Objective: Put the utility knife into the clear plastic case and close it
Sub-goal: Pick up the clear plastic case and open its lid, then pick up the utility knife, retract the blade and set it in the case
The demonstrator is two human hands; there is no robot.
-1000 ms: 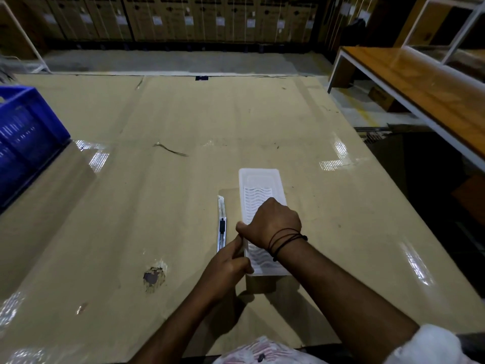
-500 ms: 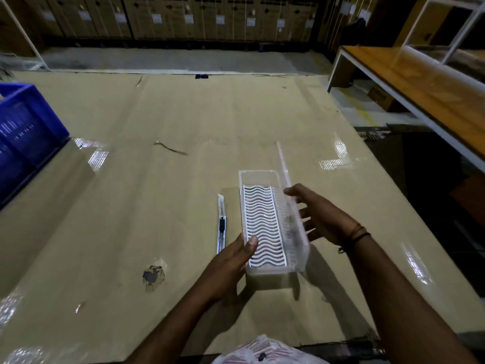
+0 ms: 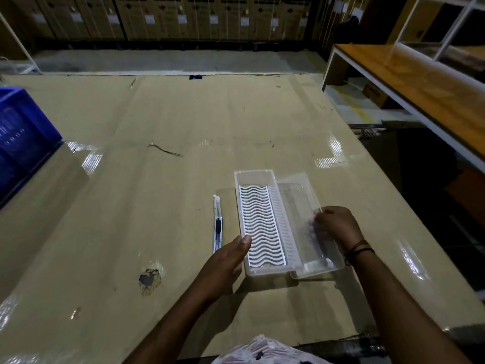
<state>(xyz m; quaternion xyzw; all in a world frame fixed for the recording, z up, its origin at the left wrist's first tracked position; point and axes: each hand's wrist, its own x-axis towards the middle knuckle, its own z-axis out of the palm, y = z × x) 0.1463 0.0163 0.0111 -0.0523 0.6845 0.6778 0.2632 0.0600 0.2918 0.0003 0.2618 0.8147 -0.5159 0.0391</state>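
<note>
The clear plastic case point(image 3: 242, 206) lies open on the cardboard-covered table, with a white wavy grid insert point(image 3: 261, 227) in its bottom. Its clear lid point(image 3: 299, 203) is folded flat to the right. My right hand point(image 3: 337, 227) grips the lid's outer edge. My left hand point(image 3: 228, 258) rests against the case's near left wall, thumb on the rim. The slim silver utility knife point(image 3: 217, 223) with a black slider lies on the table just left of the case, parallel to it, untouched.
A blue plastic crate point(image 3: 23, 137) stands at the table's left edge. A wooden bench with a white frame point(image 3: 409, 82) runs along the right. A torn hole point(image 3: 149, 279) marks the cardboard near my left arm. Stacked cartons line the far wall.
The case was closed under my right hand a second ago. The lid swung up and over, and now lies flat on the right. My left hand stayed at the case's left side.
</note>
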